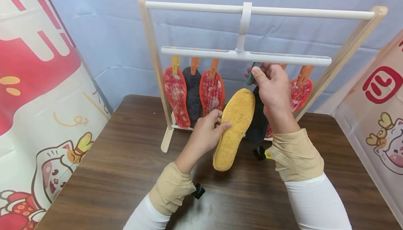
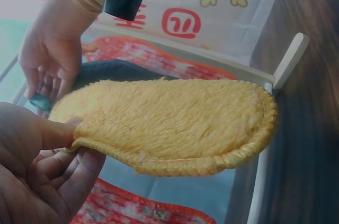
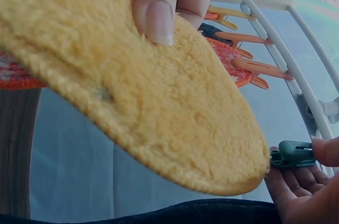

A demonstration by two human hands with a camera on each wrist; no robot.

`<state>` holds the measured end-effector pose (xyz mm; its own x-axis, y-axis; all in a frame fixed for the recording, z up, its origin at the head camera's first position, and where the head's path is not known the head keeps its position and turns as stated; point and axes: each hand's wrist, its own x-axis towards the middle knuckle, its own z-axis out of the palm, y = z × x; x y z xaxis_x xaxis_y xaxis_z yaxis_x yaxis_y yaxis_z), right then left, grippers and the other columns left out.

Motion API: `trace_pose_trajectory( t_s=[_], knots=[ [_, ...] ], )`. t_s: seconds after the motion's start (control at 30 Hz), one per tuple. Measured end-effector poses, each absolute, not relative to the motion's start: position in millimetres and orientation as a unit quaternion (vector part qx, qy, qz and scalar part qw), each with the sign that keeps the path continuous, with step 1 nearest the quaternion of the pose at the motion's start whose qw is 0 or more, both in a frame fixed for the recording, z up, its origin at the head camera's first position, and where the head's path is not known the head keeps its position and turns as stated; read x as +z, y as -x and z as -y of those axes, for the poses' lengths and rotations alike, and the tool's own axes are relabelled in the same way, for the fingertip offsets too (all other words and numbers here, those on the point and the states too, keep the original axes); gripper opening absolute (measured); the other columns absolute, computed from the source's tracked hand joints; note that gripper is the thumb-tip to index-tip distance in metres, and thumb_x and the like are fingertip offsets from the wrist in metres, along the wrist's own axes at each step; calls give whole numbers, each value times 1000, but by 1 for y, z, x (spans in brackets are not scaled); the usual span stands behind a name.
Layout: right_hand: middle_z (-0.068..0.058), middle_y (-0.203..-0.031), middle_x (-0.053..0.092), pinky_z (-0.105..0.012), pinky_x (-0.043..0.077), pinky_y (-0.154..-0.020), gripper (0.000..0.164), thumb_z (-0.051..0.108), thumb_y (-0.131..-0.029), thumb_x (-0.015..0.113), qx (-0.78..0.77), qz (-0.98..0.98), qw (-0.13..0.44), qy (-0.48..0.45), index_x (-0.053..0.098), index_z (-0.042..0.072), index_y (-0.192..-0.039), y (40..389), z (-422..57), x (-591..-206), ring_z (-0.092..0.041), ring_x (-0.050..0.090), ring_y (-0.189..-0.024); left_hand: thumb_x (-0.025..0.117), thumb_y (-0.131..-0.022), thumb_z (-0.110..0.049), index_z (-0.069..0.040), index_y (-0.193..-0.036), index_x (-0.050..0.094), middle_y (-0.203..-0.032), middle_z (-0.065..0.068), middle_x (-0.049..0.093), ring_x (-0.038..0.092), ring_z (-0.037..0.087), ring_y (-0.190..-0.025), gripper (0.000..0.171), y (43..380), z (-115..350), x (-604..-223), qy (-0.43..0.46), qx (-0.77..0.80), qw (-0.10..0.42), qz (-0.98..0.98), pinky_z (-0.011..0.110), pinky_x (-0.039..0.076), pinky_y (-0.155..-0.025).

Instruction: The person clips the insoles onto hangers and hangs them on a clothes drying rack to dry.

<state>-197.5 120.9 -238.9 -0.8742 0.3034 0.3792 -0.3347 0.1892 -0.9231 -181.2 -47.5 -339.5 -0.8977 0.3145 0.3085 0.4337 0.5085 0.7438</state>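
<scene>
A fuzzy yellow insole [image 1: 236,128] is pinched at its edge by my left hand [image 1: 207,132], thumb on the face and fingers behind. Up at the white hanger bar [image 1: 201,53], my right hand [image 1: 277,86] pinches a dark green clothespin [image 1: 253,73]. In the right wrist view the green clothespin [image 3: 294,154] sits right by the insole's tip; whether it bites the edge I cannot tell. Left of the hands hang a red patterned insole [image 1: 176,97], a dark grey insole [image 1: 192,91] and another red insole [image 1: 212,91]. Behind my right hand hang a dark insole [image 1: 257,125] and a red one [image 1: 299,95].
The hanger hooks over the white rod [image 1: 195,7] of a wooden-sided rack [image 1: 151,48], which stands on a brown wood table [image 1: 126,163]. Orange clothespins [image 1: 214,68] and a yellow clothespin [image 1: 175,64] hold the hanging insoles. Printed cloth [image 1: 37,83] stands at both sides.
</scene>
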Motion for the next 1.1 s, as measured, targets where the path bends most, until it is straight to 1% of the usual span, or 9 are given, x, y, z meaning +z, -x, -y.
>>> trace_pose_trajectory(
  t_s=[0.33,0.57,0.8,0.97,1.1],
  knots=[
    [-13,-108,61,-34,43,-93,37,25,-91,55,631,734,251,-6,52,1,-119,198,-121,-240,-18,62,-97,61,-86,-39,-17,-107,57,-83,-10,60,56,4,-71,30,182,46,-338,220,-443,77,866,28,47,-65],
    [-13,-108,61,-34,43,-94,39,25,-91,55,635,730,250,-8,51,-1,-120,197,-121,-240,-18,62,-97,61,-86,-38,-16,-106,57,-84,-9,61,56,4,-72,29,182,46,-335,220,-449,80,863,28,47,-66],
    [-14,-107,61,-34,44,-93,36,24,-91,56,636,729,251,-10,52,1,-118,197,-120,-239,-19,62,-97,60,-87,-38,-16,-107,56,-84,-9,61,56,5,-70,30,182,45,-334,220,-454,81,860,28,47,-64],
    [-14,-108,61,-34,44,-93,37,25,-91,56,637,729,249,-7,51,1,-119,197,-120,-239,-19,62,-98,61,-87,-38,-16,-105,56,-82,-8,61,54,6,-66,29,182,44,-333,222,-455,87,858,28,46,-62],
    [-13,-108,61,-34,44,-93,38,25,-91,56,640,727,249,-5,51,1,-120,197,-121,-239,-20,62,-98,60,-87,-38,-16,-104,56,-83,-8,61,55,6,-66,29,182,44,-333,223,-457,88,856,28,46,-61]
  ],
)
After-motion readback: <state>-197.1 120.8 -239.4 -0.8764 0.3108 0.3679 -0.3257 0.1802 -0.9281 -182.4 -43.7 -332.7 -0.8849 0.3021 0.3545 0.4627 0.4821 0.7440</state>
